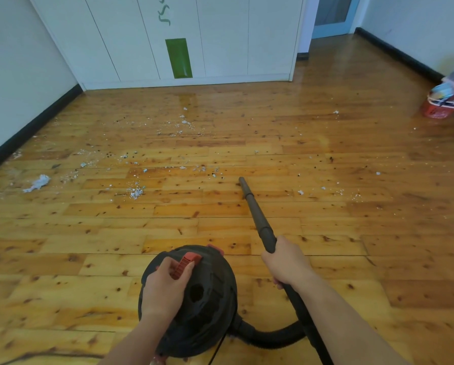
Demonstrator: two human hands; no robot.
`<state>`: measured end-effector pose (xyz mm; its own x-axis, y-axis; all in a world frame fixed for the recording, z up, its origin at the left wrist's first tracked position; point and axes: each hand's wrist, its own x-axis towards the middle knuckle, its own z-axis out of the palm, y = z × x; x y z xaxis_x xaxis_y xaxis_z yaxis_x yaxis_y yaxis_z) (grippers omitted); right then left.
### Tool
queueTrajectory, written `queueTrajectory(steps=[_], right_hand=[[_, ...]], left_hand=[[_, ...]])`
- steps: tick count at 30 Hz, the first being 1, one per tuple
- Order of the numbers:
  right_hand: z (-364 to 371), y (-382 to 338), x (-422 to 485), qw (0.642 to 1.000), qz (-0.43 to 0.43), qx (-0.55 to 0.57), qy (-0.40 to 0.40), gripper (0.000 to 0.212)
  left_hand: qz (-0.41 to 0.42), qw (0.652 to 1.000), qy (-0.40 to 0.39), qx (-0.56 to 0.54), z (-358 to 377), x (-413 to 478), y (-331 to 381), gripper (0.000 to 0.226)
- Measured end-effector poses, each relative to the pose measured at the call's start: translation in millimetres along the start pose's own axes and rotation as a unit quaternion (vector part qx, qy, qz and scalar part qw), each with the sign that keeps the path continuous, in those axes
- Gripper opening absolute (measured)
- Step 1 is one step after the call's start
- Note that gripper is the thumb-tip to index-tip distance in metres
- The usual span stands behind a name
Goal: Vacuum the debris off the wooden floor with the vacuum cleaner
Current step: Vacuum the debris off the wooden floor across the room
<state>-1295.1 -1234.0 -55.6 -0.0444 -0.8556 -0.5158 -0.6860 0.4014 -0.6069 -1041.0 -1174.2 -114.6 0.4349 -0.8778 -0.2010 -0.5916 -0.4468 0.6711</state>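
Right grip [286, 264]: closed round the near end of the black wand [255, 214]. Its fingers were wrapped under the wand and hidden by the back of the hand.
Left grip [165, 285]: lay on top of the vacuum cleaner [207, 314], fingers curled over the red handle [185, 264]. The fingertips were partly hidden behind the handle.

Wand: ran forward and slightly left from the right grip, open tip low over the wooden floor [273, 133]. Contact with the boards could not be told.
Hose [270, 337]: black and ribbed. It left the right side of the vacuum cleaner, curved along the floor and rose toward the right grip. Its upper run was partly covered by the forearm and cut off at the bottom edge.

Vacuum cleaner: black, round and domed, standing on the floor at bottom centre.

Debris [136, 192]: white crumbs and dark specks strewn over the boards beyond the wand tip, thickest ahead and to the left. The bits were too small to identify. A crumpled paper [37, 183] lay near the left wall.

Far side: white cabinet [233, 35] against the wall. A red basket [437, 109] at the right edge was blurred, its contents unclear.
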Motion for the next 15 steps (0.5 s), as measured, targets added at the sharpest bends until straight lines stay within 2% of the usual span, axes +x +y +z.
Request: queueTrajectory(steps=[7,15], right_hand=[[-4.1,3.9,-3.5,1.0,0.001,0.02,0.005,0.022],[9.9,-4.8,0.3,0.998,-0.031,0.003,-0.049,0.034]], left_hand=[[0.004,1.0,0.005,0.008,0.6,0.6,-1.1,0.029],[0.002,1.0,0.004,-0.008,1.8,2.2,-2.5,0.03]])
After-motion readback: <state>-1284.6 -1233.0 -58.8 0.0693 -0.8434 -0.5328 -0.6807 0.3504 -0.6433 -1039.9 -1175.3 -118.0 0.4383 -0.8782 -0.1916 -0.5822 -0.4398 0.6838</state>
